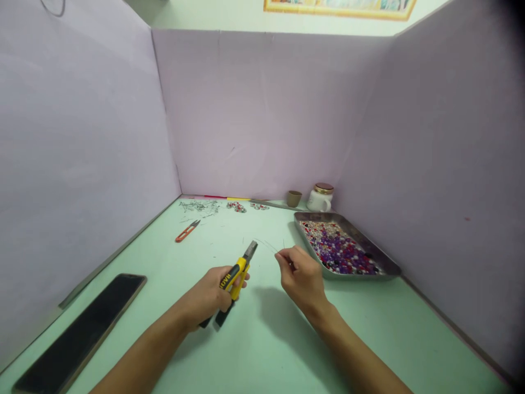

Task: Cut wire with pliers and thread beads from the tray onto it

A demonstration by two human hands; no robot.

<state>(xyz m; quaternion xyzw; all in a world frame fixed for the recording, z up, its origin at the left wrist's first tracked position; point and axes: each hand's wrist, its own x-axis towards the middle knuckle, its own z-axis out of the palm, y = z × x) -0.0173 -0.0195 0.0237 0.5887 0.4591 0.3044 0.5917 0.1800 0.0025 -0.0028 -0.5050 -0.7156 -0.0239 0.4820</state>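
In the head view, I see my left hand (214, 293) wrapped around yellow-and-black pliers (243, 266) at centre; turned lettering (225, 281) on their handle is not clearly legible. My right hand's (302, 275) grip pinches a thin wire (274, 249) over the green surface (246, 361), near a metal bead tray (391, 270).

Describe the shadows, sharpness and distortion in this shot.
Head view: a soft shadow on the table left of the right hand; head view: the right wall dimmer than the left wall, with a blurred dark patch in the top right corner; head view: the phone looks stretched, the wire too faint to trace fully.
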